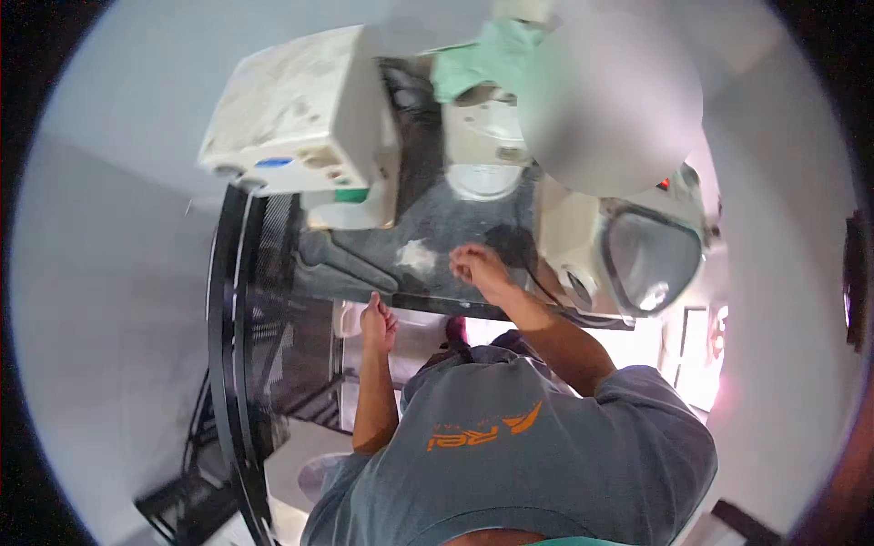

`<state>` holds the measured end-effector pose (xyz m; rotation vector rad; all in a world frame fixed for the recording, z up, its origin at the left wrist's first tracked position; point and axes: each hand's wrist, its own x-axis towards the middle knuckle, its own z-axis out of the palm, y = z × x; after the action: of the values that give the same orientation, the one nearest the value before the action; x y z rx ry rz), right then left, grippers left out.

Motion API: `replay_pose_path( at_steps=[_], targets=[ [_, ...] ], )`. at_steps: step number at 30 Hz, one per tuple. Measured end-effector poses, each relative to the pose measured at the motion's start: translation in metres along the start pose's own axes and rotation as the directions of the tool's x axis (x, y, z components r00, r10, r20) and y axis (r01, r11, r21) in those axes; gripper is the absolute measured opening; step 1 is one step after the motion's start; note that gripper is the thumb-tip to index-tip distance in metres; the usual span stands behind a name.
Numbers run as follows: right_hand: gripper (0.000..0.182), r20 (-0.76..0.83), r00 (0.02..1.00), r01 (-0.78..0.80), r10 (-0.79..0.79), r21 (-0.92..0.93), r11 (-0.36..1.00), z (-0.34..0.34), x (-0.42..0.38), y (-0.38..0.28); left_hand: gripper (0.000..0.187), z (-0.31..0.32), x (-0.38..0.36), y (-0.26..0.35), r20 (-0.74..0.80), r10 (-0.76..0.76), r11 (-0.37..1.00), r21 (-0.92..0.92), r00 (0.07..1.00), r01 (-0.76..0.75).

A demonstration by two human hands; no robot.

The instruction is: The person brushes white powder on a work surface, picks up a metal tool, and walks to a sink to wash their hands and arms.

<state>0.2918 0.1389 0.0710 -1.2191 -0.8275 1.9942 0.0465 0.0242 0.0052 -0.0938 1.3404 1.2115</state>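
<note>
My left hand (379, 325) is at the front edge of the dark worktop (423, 205), its fingers curled and its thumb side towards the edge. Whether anything is inside those fingers is hidden. Above the worktop, my right hand (477, 266) is closed with the fingers bent inward; anything held there is too small to make out. A whitish patch (416, 257) marks the surface just left of it. Between the patch and the left side lies a dark, long-armed shape (360, 264), close to my left hand.
A stained white box-shaped machine (282, 100) stands at the back left. Behind the middle is a white device (487, 132) under a green cloth (482, 59). At right sits a beige machine with a clear window (651, 259). A blurred pale round object (619, 100) overhangs it.
</note>
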Motion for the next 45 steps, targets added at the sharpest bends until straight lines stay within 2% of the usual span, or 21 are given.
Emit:
replay_pose_path(
  at_steps=[3, 5, 9, 11, 13, 15, 21, 24, 28, 32, 35, 38, 39, 45],
  targets=[
    [0.013, -0.04, 0.996, -0.076, 0.074, -0.04, 0.996, -0.04, -0.039, 0.026, 0.046, 0.025, -0.002, -0.001, 0.153, -0.075, 0.989, -0.115, 0.985, 0.093],
    [0.015, -0.037, 0.991, -0.128, 0.125, -0.07, 0.989, -0.061, -0.066, 0.035, 0.047, 0.047, 0.0, -0.002, 0.178, -0.115, 0.99, -0.062, 0.977, 0.128],
    [0.019, -0.096, 0.988, -0.134, 0.122, -0.121, 0.984, -0.09, -0.121, 0.037, 0.05, 0.095, 0.006, -0.008, 0.261, -0.182, 0.983, 0.07, 0.948, 0.169],
    [0.021, -0.172, 0.981, -0.108, 0.09, -0.101, 0.989, -0.103, -0.152, 0.034, 0.052, 0.118, 0.012, -0.014, 0.352, -0.246, 0.969, 0.124, 0.903, 0.216],
    [0.019, -0.288, 0.952, -0.127, 0.101, -0.072, 0.989, -0.113, -0.178, 0.033, 0.052, 0.145, 0.013, -0.019, 0.392, -0.285, 0.955, 0.196, 0.875, 0.223],
    [0.021, -0.375, 0.924, -0.081, 0.072, -0.007, 0.997, -0.132, -0.195, 0.048, 0.05, 0.169, 0.008, -0.027, 0.432, -0.304, 0.943, 0.266, 0.849, 0.202],
    [0.022, -0.588, 0.808, 0.027, 0.047, 0.116, 0.993, -0.167, -0.236, 0.072, 0.047, 0.215, -0.012, -0.056, 0.448, -0.303, 0.929, 0.334, 0.841, 0.157],
    [0.022, -0.631, 0.775, 0.09, 0.022, 0.144, 0.985, -0.185, -0.251, 0.079, 0.046, 0.219, -0.023, -0.075, 0.489, -0.313, 0.929, 0.336, 0.814, 0.156],
    [0.021, -0.66, 0.751, 0.169, -0.019, 0.165, 0.972, -0.219, -0.28, 0.093, 0.045, 0.222, -0.056, -0.1, 0.445, -0.356, 0.915, 0.346, 0.822, 0.209],
    [0.023, -0.742, 0.67, 0.216, 0.018, 0.218, 0.952, -0.265, -0.315, 0.13, 0.049, 0.221, -0.079, -0.131, 0.423, -0.391, 0.893, 0.39, 0.817, 0.226],
    [0.02, -0.773, 0.624, 0.236, 0.112, 0.322, 0.917, -0.294, -0.348, 0.16, 0.05, 0.224, -0.099, -0.159, 0.407, -0.451, 0.843, 0.486, 0.795, 0.229],
    [0.019, -0.819, 0.544, 0.265, 0.184, 0.376, 0.888, -0.311, -0.385, 0.179, 0.05, 0.224, -0.102, -0.193, 0.456, -0.554, 0.782, 0.573, 0.696, 0.247],
    [0.019, -0.831, 0.525, 0.276, 0.184, 0.371, 0.886, -0.318, -0.394, 0.189, 0.05, 0.231, -0.111, -0.205, 0.422, -0.588, 0.748, 0.608, 0.69, 0.266],
    [0.021, -0.901, 0.383, 0.35, 0.204, 0.346, 0.871, -0.314, -0.466, 0.2, 0.05, 0.269, -0.149, -0.288, 0.407, -0.803, 0.52, 0.836, 0.436, 0.178]
  ],
)
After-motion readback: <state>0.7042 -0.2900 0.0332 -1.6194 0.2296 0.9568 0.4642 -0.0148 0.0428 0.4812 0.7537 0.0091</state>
